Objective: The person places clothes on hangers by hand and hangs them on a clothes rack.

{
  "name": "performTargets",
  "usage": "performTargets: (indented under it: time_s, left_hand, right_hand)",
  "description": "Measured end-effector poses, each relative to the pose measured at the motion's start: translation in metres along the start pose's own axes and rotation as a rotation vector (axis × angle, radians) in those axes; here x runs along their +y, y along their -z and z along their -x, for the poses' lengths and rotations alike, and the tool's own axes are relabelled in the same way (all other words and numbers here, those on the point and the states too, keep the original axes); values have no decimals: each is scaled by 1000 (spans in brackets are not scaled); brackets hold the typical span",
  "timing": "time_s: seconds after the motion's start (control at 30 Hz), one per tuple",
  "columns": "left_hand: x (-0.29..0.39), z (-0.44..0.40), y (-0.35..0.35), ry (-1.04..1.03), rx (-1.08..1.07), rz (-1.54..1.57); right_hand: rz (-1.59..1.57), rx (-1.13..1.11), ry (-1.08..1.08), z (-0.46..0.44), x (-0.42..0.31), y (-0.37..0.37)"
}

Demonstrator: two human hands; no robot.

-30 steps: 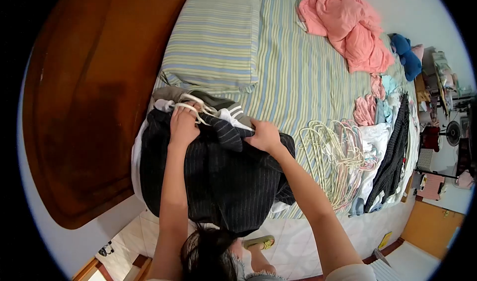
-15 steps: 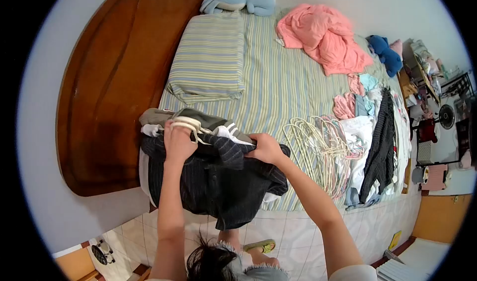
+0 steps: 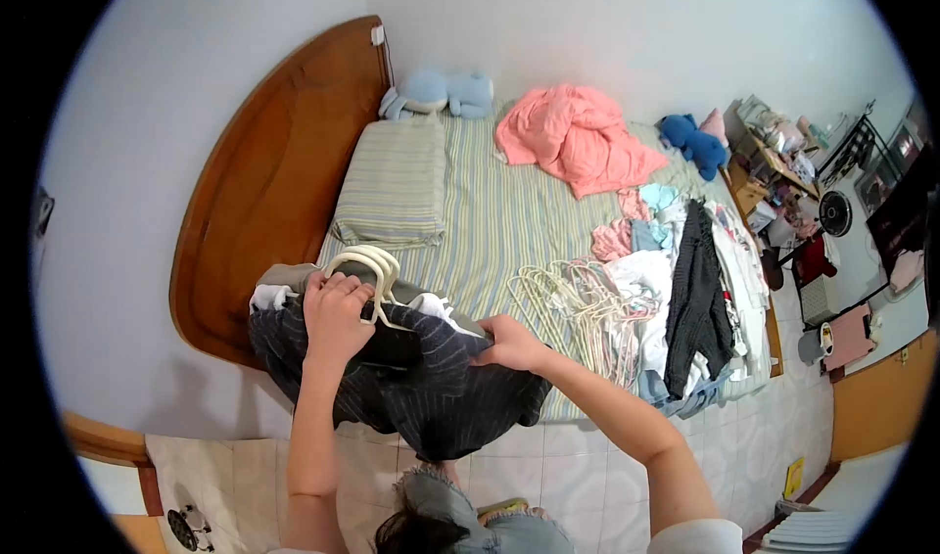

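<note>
A dark pinstriped shirt [image 3: 421, 402] hangs in front of me, layered with grey-green and white garments on cream hangers. The curved hanger hooks [image 3: 377, 265] stick up from the middle of the bundle. My left hand [image 3: 338, 311] is closed on the bundle at the left of the hooks, its fingers over the shirt's upper edge. On the other side, my right hand [image 3: 511, 344] pinches the shirt near its shoulder, with the thumb on top. The garments' inner layers are mostly hidden behind the dark cloth.
Loose hangers [image 3: 583, 309] lie on the striped bed [image 3: 480, 211], beside dark knitted clothing [image 3: 700, 300] and white clothes. Further back are a folded striped pillow [image 3: 392, 182], a pink quilt [image 3: 578, 138] and plush toys. A wooden headboard [image 3: 279, 202] stands at left.
My view has tipped up, showing more wall and floor. Both hands keep their hold, and the bundle now looks raised, hanging nearer to me at the bed's edge.
</note>
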State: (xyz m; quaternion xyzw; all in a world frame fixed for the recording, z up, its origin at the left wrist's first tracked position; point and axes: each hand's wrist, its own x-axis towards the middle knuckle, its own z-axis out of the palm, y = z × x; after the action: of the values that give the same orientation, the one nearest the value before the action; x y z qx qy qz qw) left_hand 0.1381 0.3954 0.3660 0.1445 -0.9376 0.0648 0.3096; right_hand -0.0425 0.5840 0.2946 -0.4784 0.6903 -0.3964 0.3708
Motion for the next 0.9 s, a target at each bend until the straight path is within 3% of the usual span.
performTargets:
  time_s: [0.3,0.4,0.6,0.9]
  left_hand:
    - [116,-23,136,-121,75,-26]
    - [166,-41,167,-181,134,18]
    - [291,-83,213,-294,311,195]
    - [470,-182,212,-502,414,425]
  right_hand:
    - [99,144,119,158,-91,67]
    - [258,284,52,224,-116,98]
    - [579,697,229,367,-149,155]
    - [813,1112,-118,531,-156,248]
